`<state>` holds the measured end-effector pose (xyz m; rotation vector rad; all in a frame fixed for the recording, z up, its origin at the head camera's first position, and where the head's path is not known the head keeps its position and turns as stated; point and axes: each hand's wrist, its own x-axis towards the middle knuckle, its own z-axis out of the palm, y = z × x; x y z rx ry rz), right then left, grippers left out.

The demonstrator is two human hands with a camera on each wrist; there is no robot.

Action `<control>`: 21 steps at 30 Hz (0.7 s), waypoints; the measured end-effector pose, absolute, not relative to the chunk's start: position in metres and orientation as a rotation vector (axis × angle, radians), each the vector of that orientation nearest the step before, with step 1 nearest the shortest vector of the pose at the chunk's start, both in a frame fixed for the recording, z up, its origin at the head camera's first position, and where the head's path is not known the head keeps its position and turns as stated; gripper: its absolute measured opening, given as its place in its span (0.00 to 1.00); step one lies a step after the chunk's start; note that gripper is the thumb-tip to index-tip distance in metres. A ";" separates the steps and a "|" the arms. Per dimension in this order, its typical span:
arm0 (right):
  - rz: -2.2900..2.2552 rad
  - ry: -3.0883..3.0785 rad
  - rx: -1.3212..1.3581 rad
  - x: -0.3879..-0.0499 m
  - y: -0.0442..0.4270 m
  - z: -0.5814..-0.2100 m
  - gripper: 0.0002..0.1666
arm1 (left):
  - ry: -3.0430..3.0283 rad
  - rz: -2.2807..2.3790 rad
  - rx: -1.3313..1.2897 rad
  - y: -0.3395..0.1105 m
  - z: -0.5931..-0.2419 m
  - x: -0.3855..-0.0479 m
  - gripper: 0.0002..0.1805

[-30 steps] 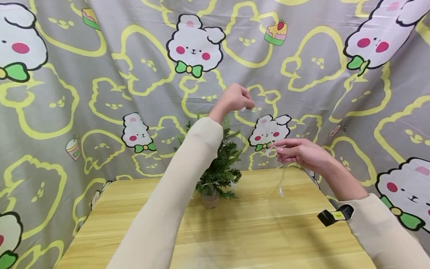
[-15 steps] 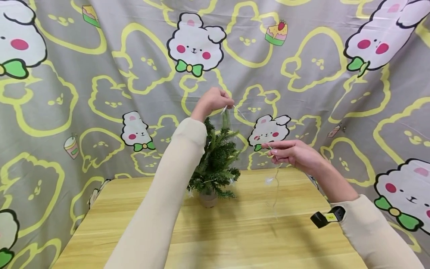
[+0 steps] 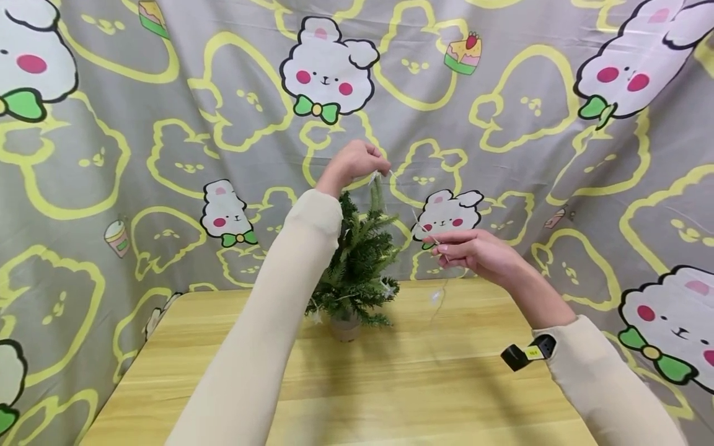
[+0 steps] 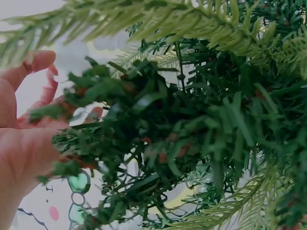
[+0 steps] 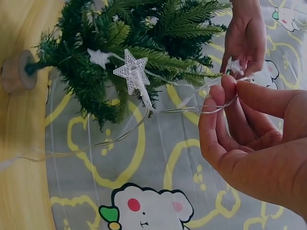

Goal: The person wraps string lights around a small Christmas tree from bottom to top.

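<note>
A small artificial Christmas tree (image 3: 357, 266) stands upright in a round wooden-looking base (image 5: 18, 72). At its tip, my left hand (image 3: 358, 165) pinches part of a clear star string light (image 3: 409, 199). To the right and lower, my right hand (image 3: 484, 254) pinches the same string's wire between thumb and fingers. A clear plastic star (image 5: 131, 72) hangs from that wire in the right wrist view, with a smaller star (image 5: 99, 58) among the branches behind it. In the left wrist view, branches (image 4: 158, 115) cover much of the left hand (image 4: 24, 120).
The tree is on a wood-grain table (image 3: 424, 396), near its back edge. Behind the table hangs a grey curtain (image 3: 234, 176) printed with rabbits. A black strap device (image 3: 527, 353) is on my right wrist. Loose wire dangles below the right hand.
My left hand has moved left to the tree's tip, carrying the string with it. My right hand has drifted left toward the tree, still holding the wire.
</note>
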<state>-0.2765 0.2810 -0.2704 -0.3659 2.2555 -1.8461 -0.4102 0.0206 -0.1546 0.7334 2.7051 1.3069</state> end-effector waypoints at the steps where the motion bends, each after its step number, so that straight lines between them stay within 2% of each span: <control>1: -1.846 2.254 -0.366 -0.277 0.280 -0.268 0.29 | 2.694 1.308 0.736 0.020 -0.154 -0.412 0.08; 7: -1.863 2.248 -0.385 -0.281 0.275 -0.257 0.28 | 2.591 1.277 0.756 0.012 -0.153 -0.419 0.10; 13: -1.846 2.256 -0.409 -0.286 0.269 -0.252 0.27 | 2.622 1.340 0.657 0.001 -0.159 -0.419 0.03; 21: -1.798 2.289 -0.401 -0.285 0.265 -0.245 0.27 | 2.718 1.201 0.681 -0.004 -0.157 -0.415 0.14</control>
